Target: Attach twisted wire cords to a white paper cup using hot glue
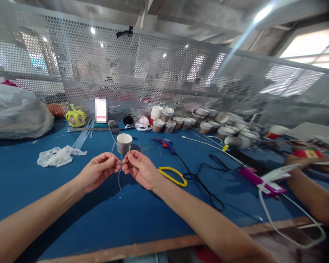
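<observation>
Both hands meet above the blue table, pinching a thin grey cord (120,179). My left hand (101,171) has its thumb and fingers closed on the cord from the left. From the right, my right hand (141,168) pinches it at nearly the same spot, the fingertips close together. One end of the cord rises to the upper left, another hangs below the fingers. Just behind the fingertips stands a small cup (124,143), white inside and grey outside; its lower part is partly hidden by the right hand.
A blue glue gun (166,143) with black cable and a yellow ring (173,176) lie right of my hands. White lace (56,156) lies left. Several small buckets (205,127) line the back. At the right, another person's arm (309,193) reaches in beside a purple tool (260,182).
</observation>
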A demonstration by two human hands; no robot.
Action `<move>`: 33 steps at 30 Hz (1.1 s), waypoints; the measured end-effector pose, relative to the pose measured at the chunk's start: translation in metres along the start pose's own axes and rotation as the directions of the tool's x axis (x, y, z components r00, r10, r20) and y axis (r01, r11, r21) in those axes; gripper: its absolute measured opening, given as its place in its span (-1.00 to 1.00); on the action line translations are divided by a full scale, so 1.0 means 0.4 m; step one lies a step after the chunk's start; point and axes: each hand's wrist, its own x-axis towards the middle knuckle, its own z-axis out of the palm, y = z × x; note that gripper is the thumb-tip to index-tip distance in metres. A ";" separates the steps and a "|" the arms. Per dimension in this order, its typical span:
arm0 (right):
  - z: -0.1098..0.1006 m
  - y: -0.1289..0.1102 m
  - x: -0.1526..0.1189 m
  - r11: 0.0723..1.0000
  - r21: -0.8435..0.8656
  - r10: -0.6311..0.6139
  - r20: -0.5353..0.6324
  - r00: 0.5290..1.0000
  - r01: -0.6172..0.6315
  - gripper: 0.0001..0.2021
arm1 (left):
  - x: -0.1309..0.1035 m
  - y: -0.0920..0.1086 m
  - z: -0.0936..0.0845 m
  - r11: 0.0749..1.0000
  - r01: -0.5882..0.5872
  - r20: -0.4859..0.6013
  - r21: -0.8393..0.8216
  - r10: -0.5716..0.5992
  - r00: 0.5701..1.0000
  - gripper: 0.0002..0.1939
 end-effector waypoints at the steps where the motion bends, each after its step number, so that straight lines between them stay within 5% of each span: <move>1: 0.002 0.000 -0.002 1.000 -0.003 -0.005 0.002 1.000 0.005 -0.79 | 0.000 0.000 0.001 1.000 0.000 -0.001 -0.003 0.000 1.000 -0.90; 12: -0.032 -0.016 0.018 0.996 -0.081 -0.049 -0.114 0.992 0.040 -0.75 | 0.000 0.033 -0.006 0.999 0.016 -0.028 0.039 -0.015 0.999 -0.90; 18: -0.034 -0.042 0.012 0.912 -0.406 -0.078 -0.048 0.996 0.052 -0.66 | -0.001 0.025 -0.010 0.947 0.098 0.021 0.305 -0.110 0.994 -0.82; 23: -0.018 -0.037 -0.009 0.625 -0.773 -0.074 0.079 0.994 0.108 -0.77 | -0.002 0.020 -0.004 0.721 0.031 -0.017 0.692 -0.027 1.000 -0.78; 29: -0.006 -0.031 -0.025 -0.002 -0.942 -0.178 0.330 0.927 0.335 -0.88 | -0.007 0.015 -0.006 0.493 -0.063 0.042 0.868 0.053 0.998 -0.77; 33: -0.002 -0.031 -0.026 -0.095 -0.928 -0.186 0.372 0.909 0.360 -0.88 | -0.009 0.018 -0.001 0.474 -0.088 0.067 0.876 0.060 0.996 -0.77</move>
